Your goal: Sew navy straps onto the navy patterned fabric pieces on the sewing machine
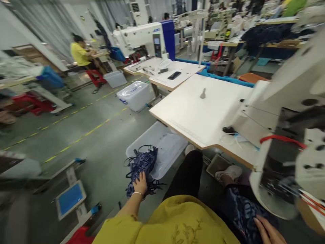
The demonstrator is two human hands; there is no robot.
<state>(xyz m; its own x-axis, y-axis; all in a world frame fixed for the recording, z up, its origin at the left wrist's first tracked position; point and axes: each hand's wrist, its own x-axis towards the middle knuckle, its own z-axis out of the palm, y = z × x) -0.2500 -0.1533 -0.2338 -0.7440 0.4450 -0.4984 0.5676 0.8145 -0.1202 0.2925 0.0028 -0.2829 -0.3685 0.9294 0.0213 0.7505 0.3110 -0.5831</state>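
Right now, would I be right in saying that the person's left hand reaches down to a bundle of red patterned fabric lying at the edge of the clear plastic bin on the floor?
Not quite: the bundle of patterned fabric is dark blue, not red. The head view shows the left hand reaching down to it at the edge of the clear plastic bin on the floor.

I am looking at a garment factory floor: industrial sewing machines [142, 37] sitting on rows of worktables [203, 112], fabric bins [135, 95] lining the aisle.
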